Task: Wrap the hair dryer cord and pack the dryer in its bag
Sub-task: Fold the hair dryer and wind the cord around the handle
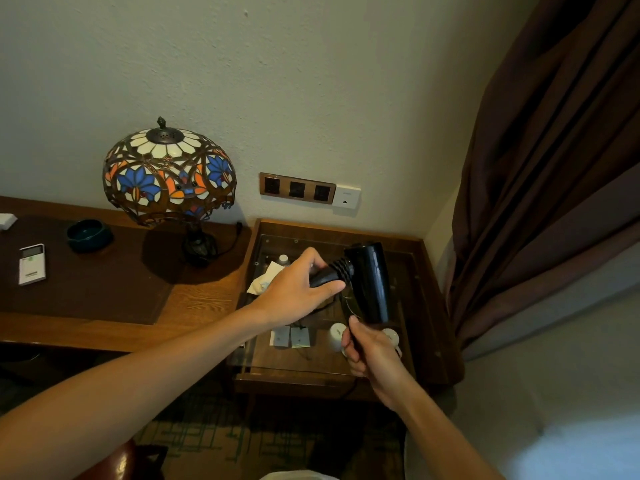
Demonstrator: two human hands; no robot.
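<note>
A black hair dryer (370, 278) is held in the air above the glass-topped side table (412, 268), its barrel pointing down and towards me. My left hand (294, 292) grips its ribbed handle from the left. Just below the barrel's lower end, my right hand (369, 348) has its fingers curled, and the thin black cord (346, 304) runs down into it. Most of the cord is hidden behind my hands. A crumpled white cloth (261, 280), which may be the bag, lies in the table beside my left hand.
Two white cups (336, 336) and small sachets (290, 337) lie under the glass. A stained-glass lamp (169, 174), a dark bowl (89, 234) and a remote (32, 264) stand on the desk at left. Wall sockets (297, 188) are behind, and a brown curtain (554, 168) hangs at right.
</note>
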